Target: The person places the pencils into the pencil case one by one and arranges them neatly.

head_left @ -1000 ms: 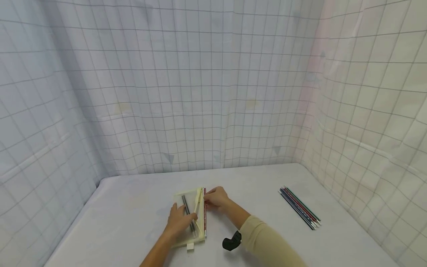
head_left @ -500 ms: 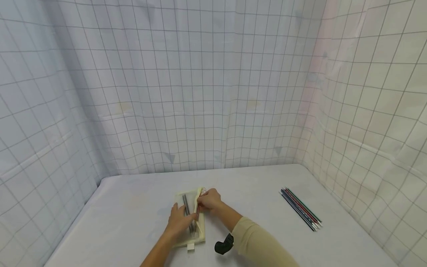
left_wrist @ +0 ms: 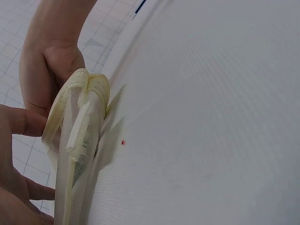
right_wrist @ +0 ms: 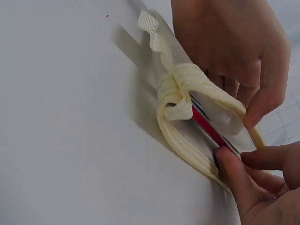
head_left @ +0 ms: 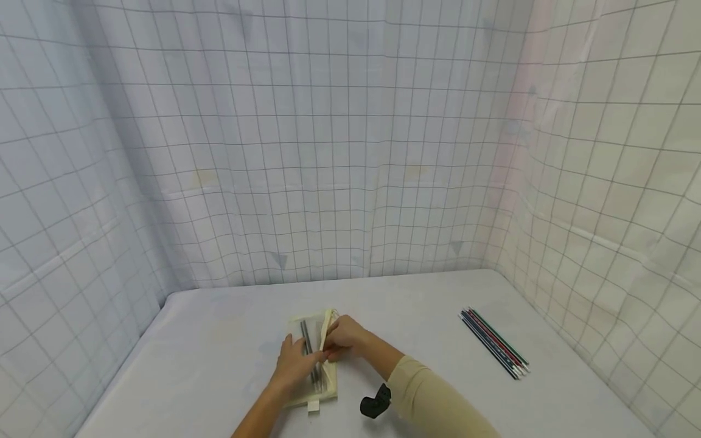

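Mesh pouch, cream-edged [right_wrist: 180, 147], flat on the white-covered table [head_left: 208, 359], right in front of the person. Mouth runs along its right side, gaping in the right wrist view. Red pencil [right_wrist: 206, 127] sits in the pouch mouth, part way under the upper edge; head view hides it behind the hands.

Right hand [head_left: 344, 337] at the pouch's right side: thumb and finger pinching the red pencil. Left hand [head_left: 294, 365] on top of the pouch, fingers spread over the mesh, thumb tip on the mouth's upper edge, holding the upper layer. Exact grip under its fingers is hidden.

Grey rods [head_left: 306, 340] show through the pouch mesh, lengthwise, partly under the left hand. White tab [head_left: 313, 406] at the pouch's near end.

Outward: red speck [left_wrist: 123, 142] on the cloth near the pouch. Black curved object [head_left: 375, 403] right of the pouch, by the cream sleeve [head_left: 432, 398]. Pencil bundle [head_left: 495, 345], blue, red and green, well right of the pouch. Grid-patterned curtain [head_left: 328, 152] beyond the pouch and on both sides.
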`<action>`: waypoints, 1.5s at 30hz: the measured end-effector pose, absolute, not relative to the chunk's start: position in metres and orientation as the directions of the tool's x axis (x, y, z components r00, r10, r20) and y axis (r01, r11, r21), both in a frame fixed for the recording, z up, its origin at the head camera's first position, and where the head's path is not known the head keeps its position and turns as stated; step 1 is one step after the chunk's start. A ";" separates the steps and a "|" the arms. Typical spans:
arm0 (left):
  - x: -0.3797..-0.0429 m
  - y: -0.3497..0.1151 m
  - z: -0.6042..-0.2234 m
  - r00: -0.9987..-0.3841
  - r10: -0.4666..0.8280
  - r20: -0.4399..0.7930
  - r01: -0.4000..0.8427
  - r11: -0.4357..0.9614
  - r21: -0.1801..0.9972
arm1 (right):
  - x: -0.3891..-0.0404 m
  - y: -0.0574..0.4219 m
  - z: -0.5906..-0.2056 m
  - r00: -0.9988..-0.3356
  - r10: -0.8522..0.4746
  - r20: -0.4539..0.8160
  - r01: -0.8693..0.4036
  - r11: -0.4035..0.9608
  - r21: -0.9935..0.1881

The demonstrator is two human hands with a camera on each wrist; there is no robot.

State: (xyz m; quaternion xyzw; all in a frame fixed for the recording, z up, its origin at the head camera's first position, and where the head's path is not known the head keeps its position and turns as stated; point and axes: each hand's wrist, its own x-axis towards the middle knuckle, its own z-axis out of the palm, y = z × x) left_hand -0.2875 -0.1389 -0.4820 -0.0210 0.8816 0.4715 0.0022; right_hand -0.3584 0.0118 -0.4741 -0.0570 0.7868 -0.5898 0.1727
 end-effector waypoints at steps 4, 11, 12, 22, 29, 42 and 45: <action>-0.287 -0.139 -0.483 -0.999 -0.028 -0.035 -0.044 0.538 0.842 | -0.354 0.012 -0.474 -0.905 -0.346 -0.247 0.170 0.238 -0.956; -0.289 -0.139 -0.484 -0.999 -0.029 -0.037 -0.047 0.542 0.839 | -0.354 0.018 -0.469 -0.898 -0.364 -0.246 0.167 0.233 -0.958; -0.289 -0.139 -0.484 -0.999 -0.032 -0.036 -0.048 0.545 0.837 | -0.355 0.020 -0.468 -0.896 -0.371 -0.243 0.162 0.235 -0.958; -0.289 -0.141 -0.485 -0.998 -0.039 -0.048 -0.062 0.557 0.828 | -0.357 0.039 -0.458 -0.881 -0.394 -0.261 0.160 0.272 -0.949; -0.290 -0.140 -0.485 -0.998 -0.039 -0.039 -0.054 0.568 0.821 | -0.360 0.053 -0.447 -0.886 -0.366 -0.285 0.181 0.293 -0.939; -0.291 -0.138 -0.486 -0.998 -0.046 -0.039 -0.059 0.560 0.826 | -0.364 0.083 -0.432 -0.891 -0.351 -0.288 0.165 0.340 -0.926; -0.291 -0.138 -0.485 -0.999 -0.043 -0.032 -0.050 0.559 0.828 | -0.366 0.092 -0.430 -0.892 -0.353 -0.281 0.152 0.353 -0.923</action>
